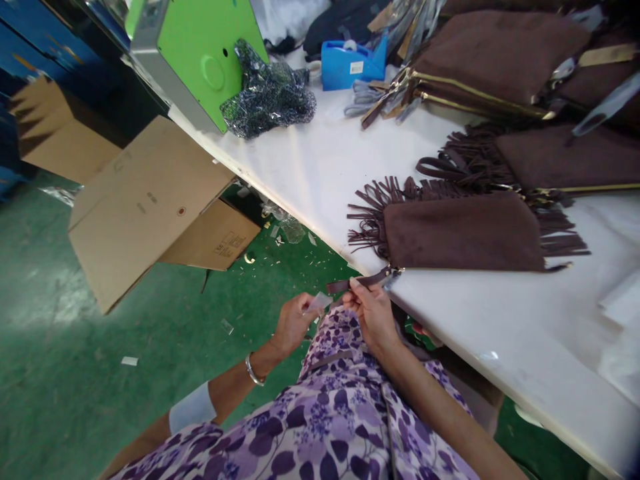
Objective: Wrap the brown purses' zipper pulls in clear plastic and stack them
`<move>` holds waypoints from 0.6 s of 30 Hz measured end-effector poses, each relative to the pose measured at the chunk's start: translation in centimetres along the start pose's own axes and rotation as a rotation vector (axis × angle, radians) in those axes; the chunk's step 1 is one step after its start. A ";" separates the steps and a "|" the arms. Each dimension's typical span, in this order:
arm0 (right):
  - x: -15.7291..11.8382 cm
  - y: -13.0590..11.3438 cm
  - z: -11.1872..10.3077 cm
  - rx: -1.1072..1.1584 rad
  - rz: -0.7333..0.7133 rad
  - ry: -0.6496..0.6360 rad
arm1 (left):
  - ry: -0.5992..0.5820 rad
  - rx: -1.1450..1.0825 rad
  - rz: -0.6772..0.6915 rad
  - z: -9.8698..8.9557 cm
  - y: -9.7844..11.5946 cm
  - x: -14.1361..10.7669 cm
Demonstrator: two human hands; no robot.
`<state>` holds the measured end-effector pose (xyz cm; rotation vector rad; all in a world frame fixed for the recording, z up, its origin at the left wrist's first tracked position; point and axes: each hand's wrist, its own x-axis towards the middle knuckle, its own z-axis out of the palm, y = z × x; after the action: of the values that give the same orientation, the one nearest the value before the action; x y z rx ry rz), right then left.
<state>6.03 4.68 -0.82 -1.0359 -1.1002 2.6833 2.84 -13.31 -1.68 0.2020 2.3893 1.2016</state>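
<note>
My left hand (293, 325) pinches a small clear plastic piece (319, 303) beside the table edge. Close to it, my right hand (369, 310) is closed on a dark brown wrist strap (339, 287). That strap is joined by a metal clasp (395, 272) to the corner of a brown fringed pouch (463, 233), which lies flat on the white table (320, 173). The tip of the plastic piece is near the strap's loop end; whether they touch I cannot tell.
More brown pouches (500, 57) are piled at the back right. A blue tape dispenser (353, 65), a speckled plastic-wrapped bundle (273, 100) and a green machine (207, 57) stand at the back. An open cardboard box (145, 207) is on the green floor, left of the table.
</note>
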 end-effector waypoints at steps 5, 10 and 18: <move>-0.2 -0.2 -0.1 -0.041 0.015 -0.014 | 0.040 0.068 0.048 -0.3 1.1 0.1; -0.4 -0.4 -0.1 -0.106 0.001 -0.012 | 0.051 0.101 0.064 -0.3 1.4 0.3; -0.3 -0.3 -0.6 -0.165 -0.001 -0.045 | 0.045 0.090 0.087 -0.3 1.3 0.4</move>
<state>6.56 5.19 -0.80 -1.0011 -1.3498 2.6654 2.29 -12.58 -0.65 0.3138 2.4995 1.1492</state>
